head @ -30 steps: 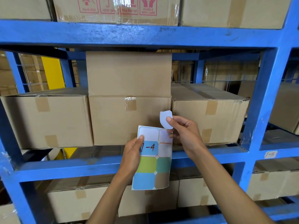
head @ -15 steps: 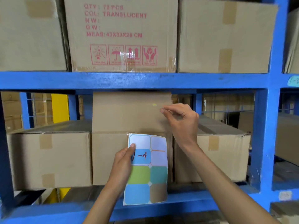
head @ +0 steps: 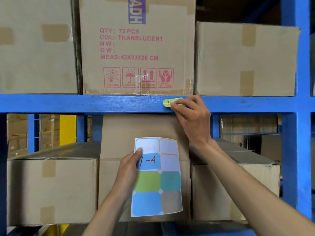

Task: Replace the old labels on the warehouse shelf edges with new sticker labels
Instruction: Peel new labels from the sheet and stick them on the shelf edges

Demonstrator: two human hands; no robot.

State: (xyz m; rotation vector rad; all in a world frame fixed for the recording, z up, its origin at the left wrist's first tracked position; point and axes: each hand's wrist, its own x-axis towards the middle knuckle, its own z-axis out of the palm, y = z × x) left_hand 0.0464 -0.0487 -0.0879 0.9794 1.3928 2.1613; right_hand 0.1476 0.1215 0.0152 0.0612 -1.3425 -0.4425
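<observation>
My left hand [head: 128, 169] holds a sticker sheet [head: 157, 178] upright in front of the lower boxes; its thumb covers part of a blue sticker marked "-4" in red. Other stickers on the sheet are green, teal, blue and grey, and the top spots are blank white. My right hand [head: 190, 113] is raised to the blue shelf edge [head: 85, 103]. Its fingertips pinch a light green label [head: 167, 102] with red writing that lies against the beam; most of the label is hidden by my fingers.
Cardboard boxes [head: 138, 46] stand on the shelf above the beam, the middle one printed in red. More boxes [head: 51, 189] fill the shelf below. A blue upright post [head: 296, 116] stands at the right. A yellow post [head: 67, 128] shows behind at left.
My view has tilted upward. My right hand rose from in front of the lower box to the shelf beam and now pinches a green label there. The left hand keeps holding the sheet.
</observation>
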